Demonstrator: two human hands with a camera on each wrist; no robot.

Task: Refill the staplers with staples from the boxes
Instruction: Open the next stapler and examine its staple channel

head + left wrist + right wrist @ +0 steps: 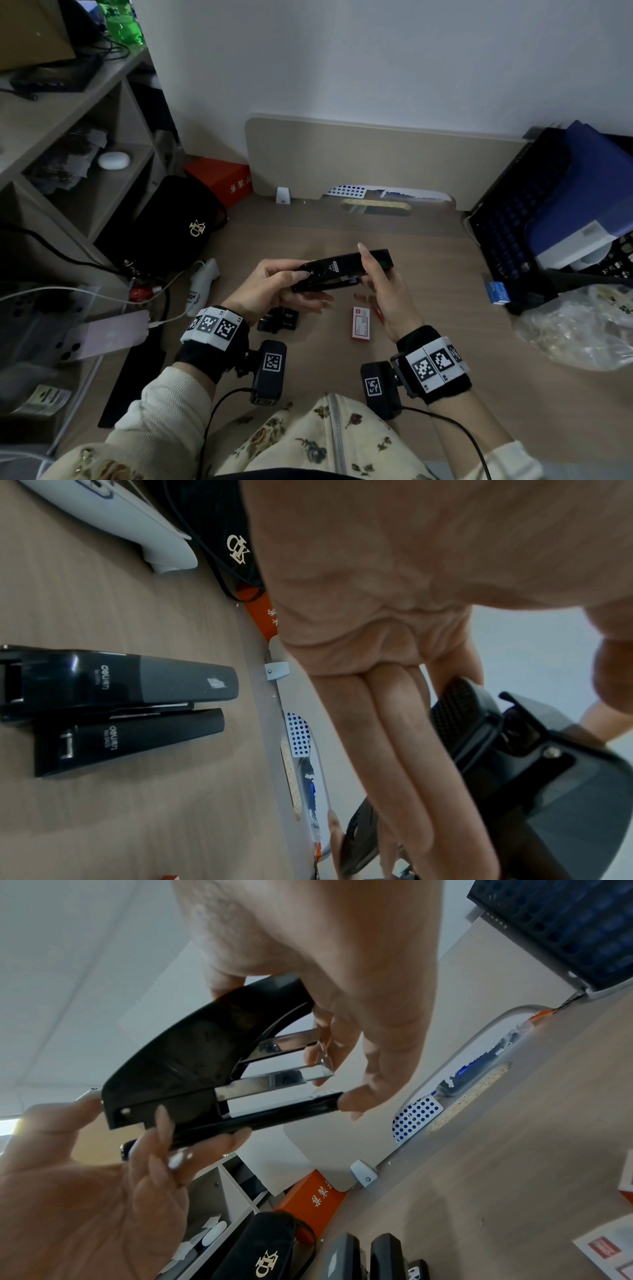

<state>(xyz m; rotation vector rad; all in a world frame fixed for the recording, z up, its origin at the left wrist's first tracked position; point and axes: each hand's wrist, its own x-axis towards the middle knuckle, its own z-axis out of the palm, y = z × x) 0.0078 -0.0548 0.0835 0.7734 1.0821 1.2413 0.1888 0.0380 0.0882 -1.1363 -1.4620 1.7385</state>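
Note:
Both hands hold a black stapler (337, 269) above the desk. My left hand (303, 289) grips its hinge end, thumb on top and fingers under the base. My right hand (371, 277) grips the front end, index finger over the top. In the right wrist view the stapler (192, 1058) stands slightly apart, its metal magazine (274, 1079) showing between cap and base. A red-and-white staple box (361, 323) lies on the desk below my right hand. Two more black staplers (120, 683) (130, 739) lie side by side under my left hand.
A small blue box (498, 292) sits at the right by a black crate (513, 222) and a plastic bag (579, 329). A black pouch (178, 226), a white device (202, 284), cables and a pink phone (106, 335) crowd the left. A desk panel (376, 161) closes the back.

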